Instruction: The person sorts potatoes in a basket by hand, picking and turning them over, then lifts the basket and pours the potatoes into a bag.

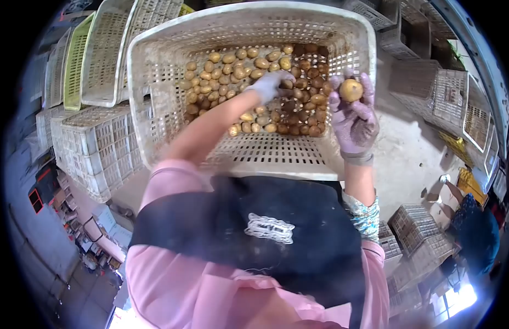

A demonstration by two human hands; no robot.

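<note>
Many small round potatoes (239,72) lie on the bottom of a large white perforated crate (276,170); those on its right side look darker. My left hand (267,86), in a pale glove, reaches in over the middle of them. Its fingers are blurred, and whether they hold anything is unclear. At the crate's right edge, my right hand (355,118), in a stained purple glove, is palm up with its fingers curled around one yellowish potato (351,90).
White crates stand at the left (95,148) and upper right (441,98), with a green crate (78,63) at the upper left. More crates (419,227) are at the lower right, near another person in dark blue clothing (476,236).
</note>
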